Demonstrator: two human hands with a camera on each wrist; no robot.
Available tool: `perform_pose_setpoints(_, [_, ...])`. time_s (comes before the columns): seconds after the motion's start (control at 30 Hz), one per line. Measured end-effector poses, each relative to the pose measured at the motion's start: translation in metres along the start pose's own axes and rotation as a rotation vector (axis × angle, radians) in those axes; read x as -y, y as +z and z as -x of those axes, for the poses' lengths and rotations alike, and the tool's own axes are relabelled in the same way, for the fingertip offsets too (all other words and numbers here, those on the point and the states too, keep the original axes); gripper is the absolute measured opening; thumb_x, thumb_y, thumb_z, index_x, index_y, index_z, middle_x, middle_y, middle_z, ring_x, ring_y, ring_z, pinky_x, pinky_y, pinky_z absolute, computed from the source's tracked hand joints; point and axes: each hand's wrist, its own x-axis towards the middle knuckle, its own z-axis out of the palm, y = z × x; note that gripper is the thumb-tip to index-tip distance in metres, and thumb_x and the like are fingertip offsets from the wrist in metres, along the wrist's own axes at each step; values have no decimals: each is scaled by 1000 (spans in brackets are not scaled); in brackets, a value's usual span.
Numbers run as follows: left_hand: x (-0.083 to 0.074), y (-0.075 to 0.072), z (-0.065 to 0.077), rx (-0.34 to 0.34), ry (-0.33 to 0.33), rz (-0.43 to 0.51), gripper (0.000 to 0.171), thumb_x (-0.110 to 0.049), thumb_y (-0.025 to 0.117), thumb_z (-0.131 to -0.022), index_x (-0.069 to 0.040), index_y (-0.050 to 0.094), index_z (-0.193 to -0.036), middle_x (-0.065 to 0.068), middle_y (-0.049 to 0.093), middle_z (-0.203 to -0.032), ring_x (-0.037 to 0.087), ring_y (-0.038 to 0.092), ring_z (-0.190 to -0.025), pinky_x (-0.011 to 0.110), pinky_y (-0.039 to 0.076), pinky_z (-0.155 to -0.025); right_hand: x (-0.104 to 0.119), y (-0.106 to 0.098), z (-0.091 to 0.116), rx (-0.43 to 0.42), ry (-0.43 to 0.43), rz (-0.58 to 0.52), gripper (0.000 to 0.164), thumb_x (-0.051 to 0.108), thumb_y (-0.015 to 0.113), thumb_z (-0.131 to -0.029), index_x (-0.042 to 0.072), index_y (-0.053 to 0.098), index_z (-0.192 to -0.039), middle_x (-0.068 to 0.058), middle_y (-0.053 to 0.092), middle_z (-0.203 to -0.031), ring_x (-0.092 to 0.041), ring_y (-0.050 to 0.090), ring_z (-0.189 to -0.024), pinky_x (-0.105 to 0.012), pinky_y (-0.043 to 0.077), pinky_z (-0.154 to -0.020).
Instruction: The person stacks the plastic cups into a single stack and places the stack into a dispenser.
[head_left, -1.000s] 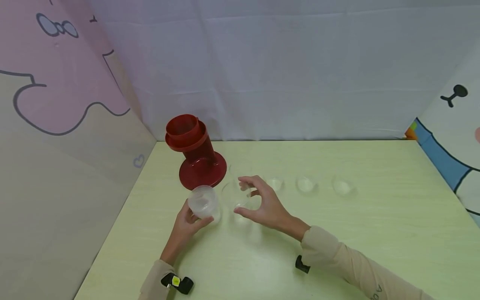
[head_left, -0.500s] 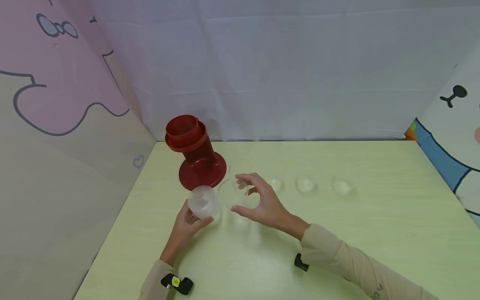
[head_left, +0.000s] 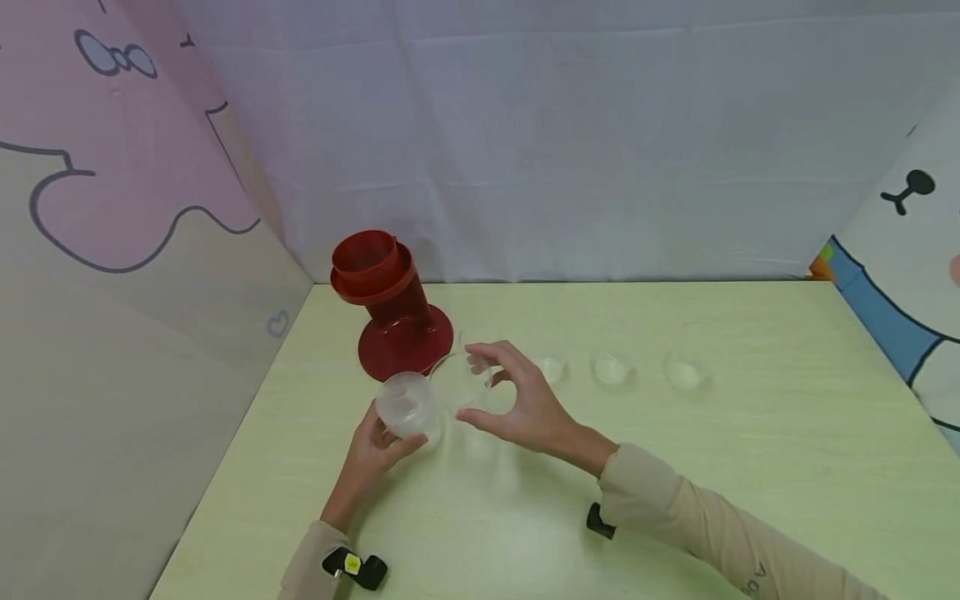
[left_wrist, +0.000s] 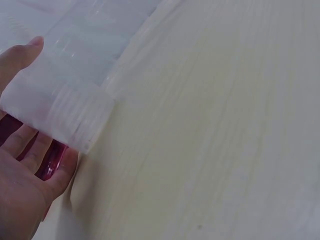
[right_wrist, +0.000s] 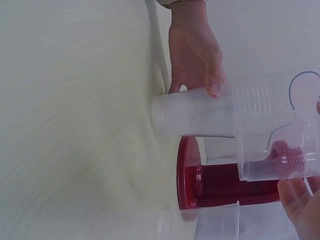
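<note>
The right hand (head_left: 532, 408) and the single clear cup (head_left: 459, 379) it carries have shifted slightly leftward since the earlier frame, towards the stack of clear cups (head_left: 407, 404); the left hand (head_left: 381, 446) and the red stand (head_left: 397, 308) look unmoved.

The work appears to be nesting clear cups, and it looks partway along. Done so far, to judge by the closely spaced rims in the right wrist view, are several cups sitting one inside another. Left over are the single clear cup, apart from the nest, and the row of faint cups (head_left: 612, 368) on the tabletop (head_left: 675, 500) to the right. Their transparency makes a sure count impossible.

The left hand curls round the stack of clear cups, just in front of the red stand; whether the stack's base rests on the tabletop is unclear. The right hand reaches in from the right, its thumb nearer the person and its fingers on the far side, spread broadly to grip the single clear cup between them. That cup is just beside the stack; whether they touch cannot be told.
</note>
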Motion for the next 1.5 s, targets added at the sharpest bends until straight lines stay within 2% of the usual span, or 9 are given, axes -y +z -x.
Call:
perform_pose_setpoints(0.3, [2,-1,0,6,25,8,80,-27,79,-77,-27,32,-143,-1,43,-139,25,43,-129,45,42,-99,3,0,-2,-6,-40,-14,65,0,82,-68,-3,52,-125,-12,57,-107,-32,54,-100,-41,53,-76])
perform_pose_setpoints(0.63, [2,0,1,7,48,5,79,-25,79,-78,-27,33,-142,-1,44,-139,25,44,-128,44,43,-99,8,-1,-6,-3,-36,-7,65,1,82,-68,-3,51,-125,-11,57,-107,-31,54,-101,-39,53,-76])
perform_pose_setpoints(0.87, [1,0,1,8,46,19,76,-25,79,-78,-30,35,-140,-4,46,-136,20,45,-126,43,43,-99,13,-1,-8,6,-12,-3,64,1,82,-69,-3,51,-125,-11,57,-107,-31,54,-102,-39,53,-78])
perform_pose_setpoints(1.0, [0,0,2,8,50,23,76,-25,78,-78,-28,35,-141,-3,46,-136,21,45,-126,42,43,-99,13,0,-10,5,-30,-14,65,1,82,-68,-5,51,-125,-15,57,-107,-33,54,-101,-46,53,-77])
perform_pose_setpoints(1.1, [0,0,2,8,45,21,76,-26,78,-78,-29,35,-141,-3,46,-136,21,45,-126,41,44,-98,7,2,-12,0,-50,-17,66,2,83,-68,-4,51,-125,-15,57,-108,-33,54,-101,-48,53,-77])
perform_pose_setpoints(1.3, [0,0,2,9,51,17,77,-26,78,-79,-27,34,-142,-1,45,-137,23,45,-127,42,44,-98,-20,8,-14,-2,-69,-1,71,14,85,-69,10,51,-131,-5,57,-111,-18,53,-102,-41,54,-78])
perform_pose_setpoints(1.5, [1,0,1,12,43,18,77,-26,78,-79,-30,34,-141,-3,45,-137,22,44,-127,44,42,-100,-23,8,-18,-11,-107,-16,70,19,84,-71,12,50,-131,-3,57,-111,-14,54,-102,-34,54,-78])
